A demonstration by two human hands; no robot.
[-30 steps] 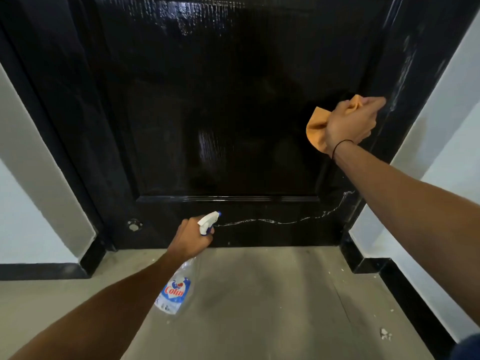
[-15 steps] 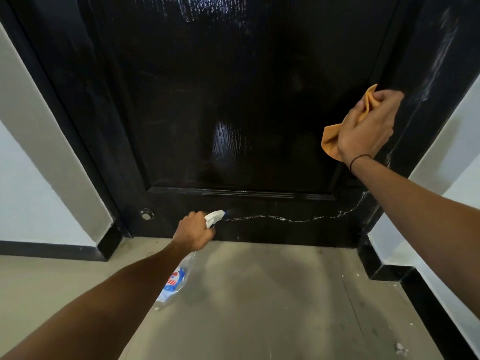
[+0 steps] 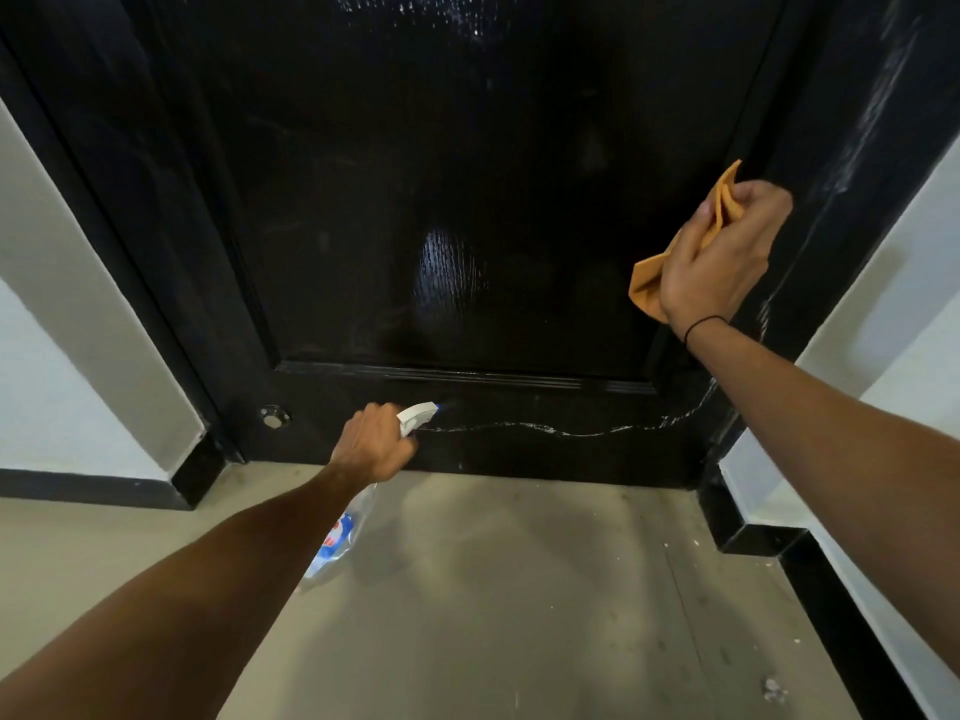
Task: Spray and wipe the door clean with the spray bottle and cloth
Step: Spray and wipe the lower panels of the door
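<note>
A: What is the right hand [image 3: 719,262] doing?
B: Its fingers are bunching the orange cloth [image 3: 649,288] against the door [image 3: 415,200]

A: The left hand [image 3: 371,444]?
B: Its fingers are curling around the spray bottle [image 3: 415,415], nozzle near the door's bottom rail

Dim, wide-angle bowed edges, soft glare on the door [image 3: 447,272].

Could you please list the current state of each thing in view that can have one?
Door: shut, glossy, white streak along the bottom rail.
Spray bottle: gripped by left hand, nozzle aimed at the bottom rail.
Cloth: bunched, held by right hand against the door's right side.
Floor: dusty, scattered white specks.
</note>
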